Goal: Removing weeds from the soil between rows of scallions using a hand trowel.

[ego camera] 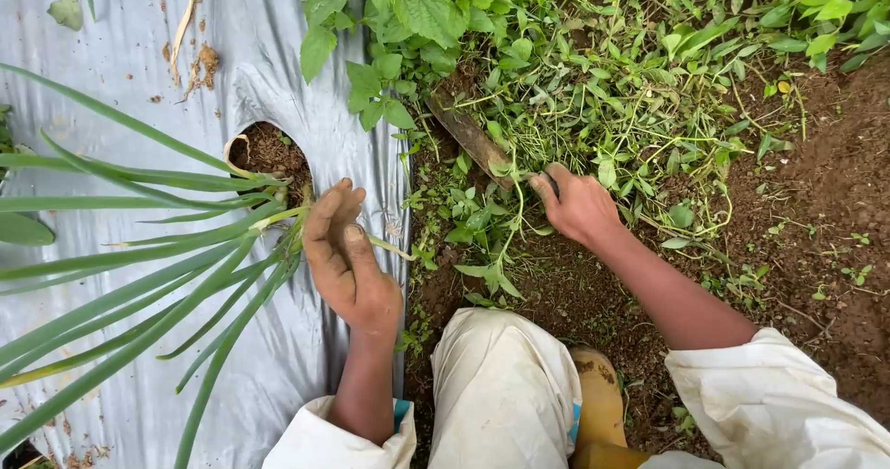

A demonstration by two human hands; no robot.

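My left hand (345, 258) is soiled and closed around a thin green weed stem (394, 247) at the edge of the planting hole (269, 154), right beside the base of the green onion plant (139, 274). My right hand (577, 206) grips the handle of a hand tool whose rusty flat blade (468, 137) lies among the weeds (593, 89) on the soil. The handle is hidden inside the fist and under leaves.
Grey plastic mulch sheet (111, 52) covers the bed on the left. Bare brown soil (825, 200) lies at right. My knee in white trousers (505, 386) and a yellow boot (598, 404) sit at the bottom middle.
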